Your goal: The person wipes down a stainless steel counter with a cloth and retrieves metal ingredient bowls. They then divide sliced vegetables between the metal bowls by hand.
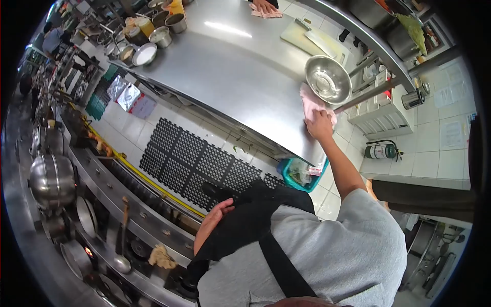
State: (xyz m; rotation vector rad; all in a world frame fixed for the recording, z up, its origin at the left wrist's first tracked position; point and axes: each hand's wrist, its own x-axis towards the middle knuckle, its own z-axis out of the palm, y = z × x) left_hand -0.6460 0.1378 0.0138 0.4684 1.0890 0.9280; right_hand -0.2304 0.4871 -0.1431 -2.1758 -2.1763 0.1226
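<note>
My right hand [320, 125] presses a pink cloth [310, 102] onto the steel table [225, 71], near its right corner. A steel bowl [328, 79] stands just beyond the hand, beside the cloth. My left hand [217, 215] hangs low by the black apron [240, 225], its fingers partly seen and apart, with nothing in it. Farther off, a cutting board [302, 40] carries a knife [320, 43].
Another person's hand [263, 6] rests on a second pink cloth [266, 12] at the far edge. Pots [176, 22] stand at the table's left end. A stove with pans [52, 181] runs along the left. A teal bin [293, 180] is below the table corner.
</note>
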